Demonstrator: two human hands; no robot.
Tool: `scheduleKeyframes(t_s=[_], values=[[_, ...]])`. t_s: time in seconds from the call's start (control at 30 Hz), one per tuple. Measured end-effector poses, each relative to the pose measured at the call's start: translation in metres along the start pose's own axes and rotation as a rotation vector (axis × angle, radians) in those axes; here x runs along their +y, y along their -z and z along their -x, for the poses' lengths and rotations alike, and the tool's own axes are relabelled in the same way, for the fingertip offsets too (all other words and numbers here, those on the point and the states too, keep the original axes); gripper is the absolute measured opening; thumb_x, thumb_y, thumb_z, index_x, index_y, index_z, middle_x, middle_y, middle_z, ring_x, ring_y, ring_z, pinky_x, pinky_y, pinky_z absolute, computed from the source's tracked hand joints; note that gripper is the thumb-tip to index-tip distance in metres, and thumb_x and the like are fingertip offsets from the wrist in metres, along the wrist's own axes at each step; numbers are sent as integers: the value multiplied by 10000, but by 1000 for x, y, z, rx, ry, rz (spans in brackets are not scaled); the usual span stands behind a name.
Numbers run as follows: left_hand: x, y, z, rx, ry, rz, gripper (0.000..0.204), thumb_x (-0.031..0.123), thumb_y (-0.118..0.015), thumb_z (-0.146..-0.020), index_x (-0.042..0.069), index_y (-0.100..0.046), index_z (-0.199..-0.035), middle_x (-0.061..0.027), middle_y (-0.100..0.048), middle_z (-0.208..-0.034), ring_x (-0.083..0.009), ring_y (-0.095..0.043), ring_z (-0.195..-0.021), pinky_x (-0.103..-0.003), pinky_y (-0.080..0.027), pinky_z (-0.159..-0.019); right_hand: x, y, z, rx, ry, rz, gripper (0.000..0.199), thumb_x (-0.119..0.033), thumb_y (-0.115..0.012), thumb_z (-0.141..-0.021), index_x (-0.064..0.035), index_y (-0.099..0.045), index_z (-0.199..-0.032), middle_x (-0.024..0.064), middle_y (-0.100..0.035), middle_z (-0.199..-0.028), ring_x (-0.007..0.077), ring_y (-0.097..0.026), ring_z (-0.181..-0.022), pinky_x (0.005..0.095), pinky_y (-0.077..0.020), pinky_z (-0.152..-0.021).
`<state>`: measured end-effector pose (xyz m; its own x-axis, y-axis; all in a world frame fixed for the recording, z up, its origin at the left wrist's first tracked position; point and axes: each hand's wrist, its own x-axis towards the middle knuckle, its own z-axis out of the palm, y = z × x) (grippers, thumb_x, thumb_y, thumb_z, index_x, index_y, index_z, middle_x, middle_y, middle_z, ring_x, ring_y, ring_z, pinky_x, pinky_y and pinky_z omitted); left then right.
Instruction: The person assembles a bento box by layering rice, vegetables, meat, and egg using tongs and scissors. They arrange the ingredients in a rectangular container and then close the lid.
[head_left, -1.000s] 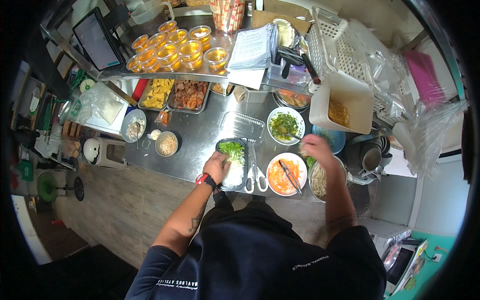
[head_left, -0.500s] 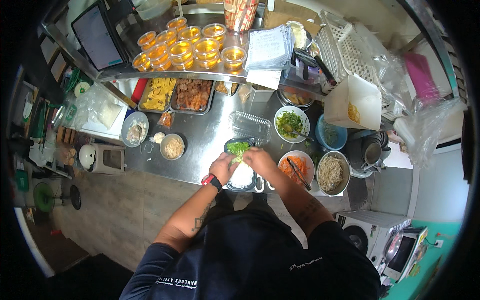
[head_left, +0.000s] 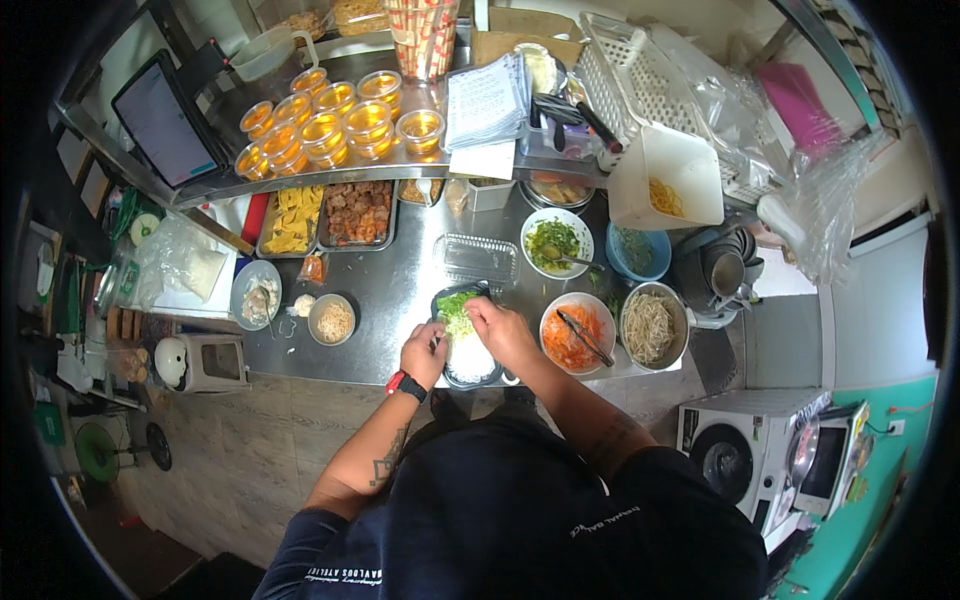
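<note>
Hands work close together over a black tray near the front edge of the shiny bench. The tray has green bits at its 12 o'clock end and white food at its 6 o'clock end. The left hand is at the tray's 9 o'clock side, fingers bent. The right hand is over the 2 o'clock side, fingers curled down by the greens. I cannot tell if either hand pinches anything, because the fingertips are too small and partly hidden. A red and black watch is on the left wrist.

From the tray, a clear plastic lid lies near 12 o'clock. At 1 to 2 o'clock is a white bowl of chopped greens with a spoon in it. At 3 o'clock is a bowl of orange strips with tongs on top, and just past it a metal bowl of bean sprouts. A small bowl of pale food is at 9 o'clock. A tray of brown meat is between 10 and 11 o'clock.
</note>
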<state>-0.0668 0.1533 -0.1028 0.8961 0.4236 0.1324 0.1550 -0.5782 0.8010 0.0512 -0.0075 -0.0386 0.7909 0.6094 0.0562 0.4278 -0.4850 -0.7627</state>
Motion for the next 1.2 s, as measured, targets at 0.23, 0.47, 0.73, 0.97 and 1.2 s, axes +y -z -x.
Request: scheduleKeyframes(t_s=[0.23,0.47,0.73,0.97,1.2], values=[[1,12,13,-73,62,-2,274,55,-736,-831,52,-680,-1099,-93,-629,-892,-225,-603,-622,-355,-504,-603,14,-6,8,-39,180,216,110,-112,-693,-878,-90,-682,-985,114,-634,-1013,368,-678,-899,477,-554,-802],[10,4,11,-53,43,19,309,34,-728,-833,41,-660,-1134,-131,-632,-973,-240,-643,-675,-352,-535,-641,-24,10,13,-196,150,234,235,-68,-580,-912,-98,-660,-1131,79,-677,-1131,368,-699,-955,486,-570,-786],[-4,10,22,-20,113,88,284,74,-773,-831,54,-701,-1104,-71,-632,-920,-161,-603,-645,-312,-515,-627,34,50,28,97,300,404,224,-240,-742,-848,-126,-711,-1038,87,-690,-896,312,-693,-912,453,-505,-904],[-32,28,48,-66,239,162,255,104,-777,-856,33,-714,-1093,-44,-673,-900,-109,-606,-690,-275,-519,-664,129,116,91,-42,-413,579,317,-324,-722,-861,-87,-680,-1068,125,-693,-1008,327,-688,-944,454,-543,-826],[-44,28,45,-100,227,167,258,130,-784,-858,37,-723,-1090,-31,-684,-846,-104,-596,-659,-277,-519,-654,111,142,125,361,-388,13,379,-180,-837,-821,-19,-713,-1141,157,-710,-1169,305,-696,-1051,370,-552,-901]])
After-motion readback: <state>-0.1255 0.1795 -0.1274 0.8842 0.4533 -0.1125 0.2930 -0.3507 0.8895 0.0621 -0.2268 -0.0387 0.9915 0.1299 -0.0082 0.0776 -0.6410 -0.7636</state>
